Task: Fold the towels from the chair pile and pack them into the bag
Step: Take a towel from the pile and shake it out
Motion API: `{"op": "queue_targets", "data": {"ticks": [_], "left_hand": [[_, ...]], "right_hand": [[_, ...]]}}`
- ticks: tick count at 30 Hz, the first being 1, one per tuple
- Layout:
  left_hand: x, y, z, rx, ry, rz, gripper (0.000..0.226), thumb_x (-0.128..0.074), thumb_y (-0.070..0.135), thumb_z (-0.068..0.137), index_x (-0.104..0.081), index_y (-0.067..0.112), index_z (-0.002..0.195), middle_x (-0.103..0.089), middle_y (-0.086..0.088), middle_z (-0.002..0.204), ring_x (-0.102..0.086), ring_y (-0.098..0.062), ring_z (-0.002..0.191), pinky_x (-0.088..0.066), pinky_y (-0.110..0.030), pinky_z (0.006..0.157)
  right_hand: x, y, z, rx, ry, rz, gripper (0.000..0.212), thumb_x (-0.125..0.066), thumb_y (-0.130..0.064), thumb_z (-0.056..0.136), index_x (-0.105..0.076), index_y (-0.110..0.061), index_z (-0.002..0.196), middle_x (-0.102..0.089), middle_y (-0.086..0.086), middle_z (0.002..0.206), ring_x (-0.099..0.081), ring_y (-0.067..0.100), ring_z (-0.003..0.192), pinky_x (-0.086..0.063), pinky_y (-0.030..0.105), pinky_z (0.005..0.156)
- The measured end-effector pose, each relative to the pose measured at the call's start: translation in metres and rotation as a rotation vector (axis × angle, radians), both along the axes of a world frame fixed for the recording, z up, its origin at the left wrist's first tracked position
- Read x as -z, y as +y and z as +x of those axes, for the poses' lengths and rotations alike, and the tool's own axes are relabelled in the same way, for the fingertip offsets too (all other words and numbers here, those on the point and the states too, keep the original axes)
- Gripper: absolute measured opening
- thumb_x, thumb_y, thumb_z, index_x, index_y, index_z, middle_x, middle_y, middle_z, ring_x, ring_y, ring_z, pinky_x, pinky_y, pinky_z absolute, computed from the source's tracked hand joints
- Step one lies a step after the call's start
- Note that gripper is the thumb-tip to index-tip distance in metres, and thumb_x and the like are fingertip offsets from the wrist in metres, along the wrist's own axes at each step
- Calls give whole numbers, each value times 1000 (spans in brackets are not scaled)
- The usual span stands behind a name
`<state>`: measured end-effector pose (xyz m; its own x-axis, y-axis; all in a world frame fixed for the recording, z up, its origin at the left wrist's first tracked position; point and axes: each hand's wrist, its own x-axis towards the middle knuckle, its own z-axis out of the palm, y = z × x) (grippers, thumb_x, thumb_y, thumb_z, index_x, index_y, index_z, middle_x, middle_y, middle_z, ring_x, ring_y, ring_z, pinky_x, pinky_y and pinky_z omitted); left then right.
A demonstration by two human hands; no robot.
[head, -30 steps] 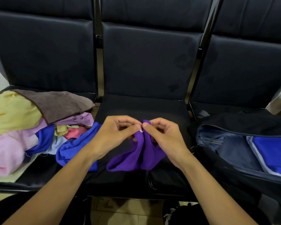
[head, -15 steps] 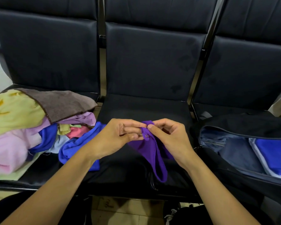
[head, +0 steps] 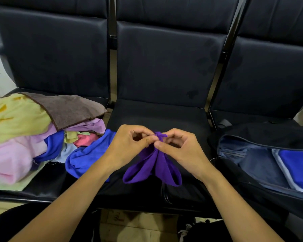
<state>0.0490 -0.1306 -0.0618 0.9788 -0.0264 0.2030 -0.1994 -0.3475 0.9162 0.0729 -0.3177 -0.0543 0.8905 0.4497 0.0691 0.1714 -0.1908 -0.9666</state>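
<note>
A purple towel (head: pixel 152 165) hangs over the middle seat, bunched at its top edge. My left hand (head: pixel 128 147) and my right hand (head: pixel 180 149) both pinch that top edge close together, fingers curled. The cloth droops below in two looped folds. A pile of towels (head: pixel 24 133) in yellow, brown, pink, lilac and blue covers the left seat, with a blue towel (head: pixel 84 158) spilling toward the middle seat. On the right seat lies an open dark bag (head: pixel 252 154) holding a folded blue towel (head: pixel 299 165).
Three dark padded chairs (head: pixel 157 70) stand joined in a row with metal posts between the backs. Below the seat edge I see tiled floor (head: pixel 135 226) and a shoe (head: pixel 185 231). A pale wall shows at the far left.
The purple towel hung as one long strip half a second ago; now it falls in two loops below my hands. Both hands stayed pinched together at its top edge.
</note>
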Motion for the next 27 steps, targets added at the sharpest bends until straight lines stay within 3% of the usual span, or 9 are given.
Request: {"op": "queue_targets", "data": {"ticks": [3, 6, 9, 12, 16, 18, 21, 23, 27], "left_hand": [[0, -3, 0, -4, 3, -12, 6, -73, 20, 81, -76, 23, 86, -72, 1, 78, -67, -16, 75, -56, -28, 67], [-1, -8, -1, -9, -25, -28, 7, -74, 23, 80, -76, 21, 86, -69, -3, 73, -59, -12, 64, -49, -19, 59], [2, -8, 0, 5, -52, 18, 18, -69, 39, 77, -74, 25, 86, -61, 5, 70, -53, -12, 63, -44, -17, 58], [10, 1, 7, 53, -1, 237, 29, -64, 53, 76, -72, 25, 78, -50, 3, 78, -48, -9, 71, -41, -21, 60], [22, 10, 9, 219, 115, 463, 27, -74, 46, 79, -66, 22, 70, -41, 3, 88, -43, -6, 74, -37, -17, 63], [22, 11, 9, 231, 24, 490, 32, -77, 42, 77, -57, 20, 66, -40, 5, 86, -43, -10, 72, -37, -19, 61], [14, 9, 9, 92, -372, 639, 44, -83, 32, 71, -42, 18, 65, -38, 8, 81, -36, -10, 69, -32, -20, 58], [6, 8, 6, 43, -590, 789, 38, -80, 32, 71, -47, 16, 62, -46, 2, 80, -38, -10, 75, -36, -23, 59], [9, 17, 6, 13, -578, 976, 32, -67, 44, 80, -65, 14, 69, -57, -1, 86, -51, -15, 82, -46, -30, 62]], "right_hand": [[2, 4, -3, 36, -76, -46, 22, -83, -12, 78, -69, -17, 95, -73, -3, 94, -71, 13, 91, -58, 30, 85], [6, 7, -4, 103, -132, -71, 18, -78, -8, 82, -68, -19, 91, -71, -6, 89, -70, 12, 88, -59, 34, 83], [6, 5, -1, 141, -163, -70, 17, -75, -7, 85, -69, -21, 91, -71, -7, 88, -70, 12, 88, -59, 32, 81], [1, 0, 2, 210, -181, -11, 21, -73, -3, 85, -69, -24, 89, -71, -8, 88, -69, 10, 87, -55, 23, 77], [0, -10, 10, 320, -195, 42, 18, -72, -2, 86, -70, -19, 90, -72, -6, 88, -69, 10, 84, -53, 18, 74], [3, -14, 14, 392, -193, 29, 17, -71, -3, 86, -70, -19, 88, -72, -5, 86, -69, 10, 84, -53, 19, 74], [8, -20, 20, 523, -162, 25, 16, -68, -3, 86, -69, -19, 84, -71, -5, 80, -67, 8, 78, -50, 19, 69], [9, -22, 22, 550, -133, 10, 13, -68, -5, 87, -69, -18, 85, -71, -3, 82, -67, 8, 78, -49, 19, 69], [6, -23, 19, 517, -163, 12, 15, -66, -3, 88, -69, -17, 86, -69, -7, 81, -65, 4, 79, -51, 16, 69]]}}
